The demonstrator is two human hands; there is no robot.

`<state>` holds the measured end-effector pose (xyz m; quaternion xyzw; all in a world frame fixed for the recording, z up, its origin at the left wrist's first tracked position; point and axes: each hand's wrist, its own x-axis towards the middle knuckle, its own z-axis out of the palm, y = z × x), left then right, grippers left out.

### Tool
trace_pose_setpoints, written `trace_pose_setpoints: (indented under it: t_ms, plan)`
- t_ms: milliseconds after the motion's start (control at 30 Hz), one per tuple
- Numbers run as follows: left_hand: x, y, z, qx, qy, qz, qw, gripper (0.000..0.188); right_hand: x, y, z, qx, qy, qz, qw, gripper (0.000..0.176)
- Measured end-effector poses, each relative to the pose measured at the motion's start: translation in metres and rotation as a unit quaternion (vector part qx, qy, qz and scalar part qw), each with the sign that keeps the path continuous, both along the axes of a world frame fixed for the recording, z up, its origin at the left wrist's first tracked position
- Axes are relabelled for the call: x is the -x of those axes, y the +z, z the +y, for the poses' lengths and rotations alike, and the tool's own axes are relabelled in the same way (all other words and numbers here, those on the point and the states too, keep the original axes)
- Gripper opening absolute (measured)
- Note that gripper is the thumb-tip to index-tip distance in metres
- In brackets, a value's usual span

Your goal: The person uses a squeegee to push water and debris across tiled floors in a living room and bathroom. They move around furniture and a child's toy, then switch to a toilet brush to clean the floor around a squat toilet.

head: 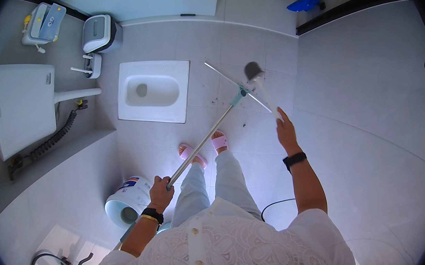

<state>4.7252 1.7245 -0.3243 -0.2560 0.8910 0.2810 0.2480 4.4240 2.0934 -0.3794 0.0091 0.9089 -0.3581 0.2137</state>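
Note:
My left hand (160, 194) is wrapped around the metal pole of a floor squeegee (202, 143). The pole slants up and away to a light-green joint, where the long thin blade lies across the floor tiles. My right hand (286, 130) grips the white handle of a toilet brush (264, 92). Its dark grey head, slightly blurred, is just beyond the blade, and the handle passes over the blade's right part. Whether the bristles touch the floor I cannot tell. Dark bits of debris (214, 101) are scattered on the tiles about the blade.
Left of the blade, a white squat toilet (123, 99) is set in the floor. A cistern (25, 107), a brush holder (93, 65) and a lidded bin (98, 34) line the left wall. Near my left hand is a white bucket (135, 193). Pink slippers (219, 141) are on my feet.

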Motion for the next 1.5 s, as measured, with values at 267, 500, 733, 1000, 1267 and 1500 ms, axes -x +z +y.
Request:
trace_pose_setpoints:
  t_ms: [267,500,733,1000,1267,1500]
  plan:
    - [-0.015,0.008,-0.001,0.013,-0.030,0.024,0.999,0.031,0.022,-0.053,-0.078,0.176,-0.088,-0.124,0.973,0.039]
    - [-0.031,0.009,-0.014,0.011,-0.037,0.008,0.999,0.030,-0.011,-0.094,0.012,0.044,-0.157,-0.226,0.960,0.038]
    - [-0.039,0.007,-0.021,0.022,-0.031,0.016,0.999,0.030,-0.015,-0.090,0.013,0.066,-0.135,-0.178,0.973,0.039]
    - [-0.041,0.002,-0.036,0.031,0.010,0.020,0.999,0.032,-0.016,-0.092,0.002,-0.074,-0.045,-0.051,0.995,0.038]
    - [-0.071,-0.023,-0.050,0.000,0.204,0.000,0.979,0.039,0.007,-0.147,-0.016,0.016,-0.165,-0.159,0.973,0.034]
    - [-0.092,-0.071,-0.043,-0.025,0.365,-0.082,0.927,0.036,0.018,-0.274,-0.123,-0.054,0.097,-0.071,0.991,0.035]
